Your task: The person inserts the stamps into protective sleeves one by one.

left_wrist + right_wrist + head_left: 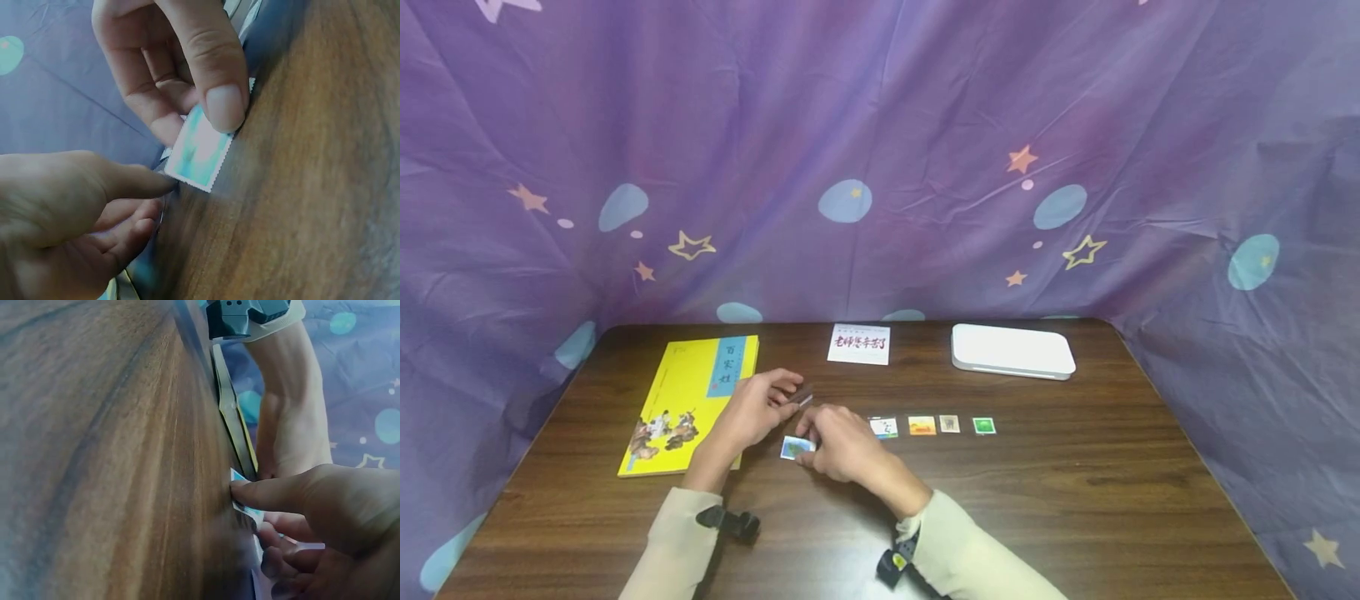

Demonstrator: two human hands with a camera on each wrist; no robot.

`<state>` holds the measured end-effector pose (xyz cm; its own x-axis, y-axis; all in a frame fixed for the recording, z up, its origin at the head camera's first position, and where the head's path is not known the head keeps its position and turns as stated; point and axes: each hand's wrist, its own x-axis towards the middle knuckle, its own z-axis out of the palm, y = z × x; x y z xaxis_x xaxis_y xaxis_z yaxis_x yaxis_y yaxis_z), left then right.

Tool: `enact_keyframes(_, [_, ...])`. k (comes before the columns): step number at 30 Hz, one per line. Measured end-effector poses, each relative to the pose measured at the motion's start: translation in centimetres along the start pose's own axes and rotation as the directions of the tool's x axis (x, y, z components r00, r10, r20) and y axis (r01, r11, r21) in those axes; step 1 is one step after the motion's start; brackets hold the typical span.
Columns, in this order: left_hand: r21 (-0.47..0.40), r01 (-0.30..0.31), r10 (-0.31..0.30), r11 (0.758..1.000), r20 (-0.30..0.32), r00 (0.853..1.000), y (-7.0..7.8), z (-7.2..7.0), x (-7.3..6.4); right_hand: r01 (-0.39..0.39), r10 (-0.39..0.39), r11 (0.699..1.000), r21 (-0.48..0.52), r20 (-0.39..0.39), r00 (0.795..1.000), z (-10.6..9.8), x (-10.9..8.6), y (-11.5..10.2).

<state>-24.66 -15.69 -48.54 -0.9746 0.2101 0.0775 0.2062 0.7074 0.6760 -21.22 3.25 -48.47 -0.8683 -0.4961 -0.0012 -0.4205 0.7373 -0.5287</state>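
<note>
My right hand (842, 443) pinches a small blue stamp (793, 448) with perforated white edges, low over the wooden table. Its thumb lies across the stamp's printed face in the left wrist view, where glare washes out part of the picture. Just beyond, beside the yellow book, my left hand (765, 407) holds a small flat dark piece (802, 397) with a pale edge between thumb and fingers; I cannot tell what it is. In the left wrist view the left thumb (150, 182) comes right at the stamp's corner.
Several stamps lie in a row to the right, among them an orange one (922, 426) and a green one (983, 426). A yellow book (681, 392) lies at left, a white card with red writing (858, 345) at the back, and a white flat case (1013, 350) at back right.
</note>
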Motion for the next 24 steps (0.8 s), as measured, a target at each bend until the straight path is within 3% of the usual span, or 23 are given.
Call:
enact_keyframes(4, [-0.017, -0.046, 0.046, 0.999, -0.006, 0.999, -0.3, 0.2, -0.1, 0.037, -0.037, 0.998, 0.045, -0.011, 0.999, 0.2, -0.2, 0.4])
enact_keyframes(9, [-0.206, -0.113, 0.097, 0.972, -0.085, 0.992, -0.6, 0.6, -0.2, 0.099, -0.097, 0.965, 0.243, -0.018, 0.995, 0.0, -1.0, 1.8])
enact_keyframes(13, [-0.352, -0.157, 0.112, 0.923, -0.145, 0.983, -0.4, 1.1, -0.3, 0.111, -0.141, 0.868, 0.485, 0.026, 0.99, -1.0, -2.5, 3.6])
enact_keyframes(17, [-0.45, -0.163, 0.112, 0.878, -0.138, 0.984, 0.3, 1.8, -0.7, 0.009, -0.128, 0.729, 0.685, 0.123, 0.984, -2.2, -4.4, 5.9])
enact_keyframes(19, [-0.491, -0.15, 0.11, 0.858, -0.11, 0.988, 0.7, 2.4, -0.9, -0.054, -0.099, 0.681, 0.731, 0.164, 0.982, -2.8, -5.4, 6.9])
enact_keyframes(24, [-0.595, -0.109, 0.122, 0.796, -0.018, 0.992, 1.6, 3.7, -2.0, -0.118, -0.034, 0.65, 0.751, 0.184, 0.982, -3.9, -7.3, 9.1])
